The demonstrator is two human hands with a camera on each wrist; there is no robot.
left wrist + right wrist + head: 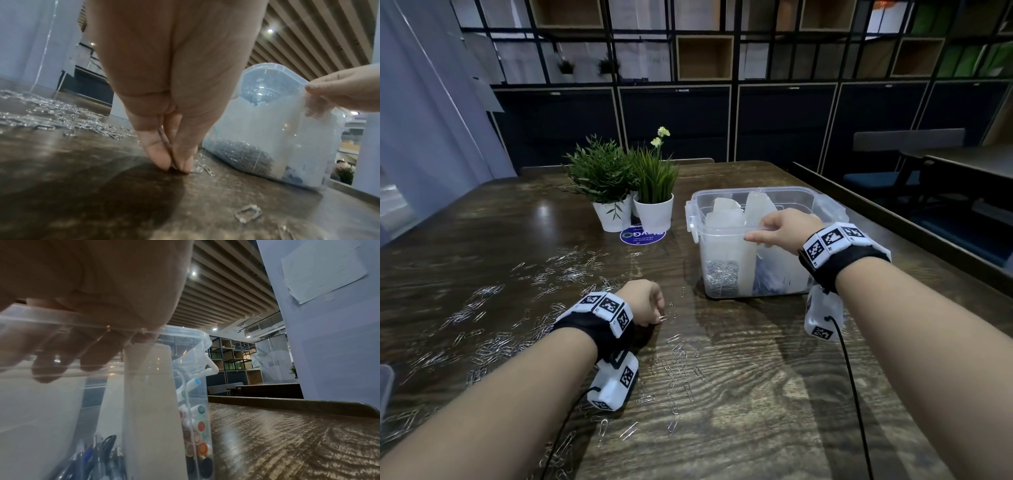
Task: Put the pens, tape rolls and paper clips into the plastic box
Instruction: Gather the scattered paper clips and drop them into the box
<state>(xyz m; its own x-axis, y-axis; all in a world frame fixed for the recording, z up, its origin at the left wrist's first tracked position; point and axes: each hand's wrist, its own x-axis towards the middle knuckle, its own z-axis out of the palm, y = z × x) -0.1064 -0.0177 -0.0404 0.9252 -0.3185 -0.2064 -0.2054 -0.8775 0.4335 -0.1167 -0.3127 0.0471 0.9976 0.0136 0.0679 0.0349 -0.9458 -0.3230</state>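
Note:
A clear plastic box [722,236] stands on the wooden table [756,377], with a heap of paper clips [722,277] in its front left compartment. Pens [98,456] and markers [200,425] lie in other compartments. My right hand [780,229] grips the box's near rim, fingers curled inside it [92,353]. My left hand [650,305] is down on the table in front of the box, its fingertips [180,164] pinching a paper clip [663,318]. Several loose paper clips [571,270] are scattered over the left and near parts of the table.
Two potted plants [626,192] in white pots stand behind the clips, by a round blue sticker [642,235]. The table's right edge [928,246] runs close beside the box. Chairs and another table stand to the right; shelving lines the back wall.

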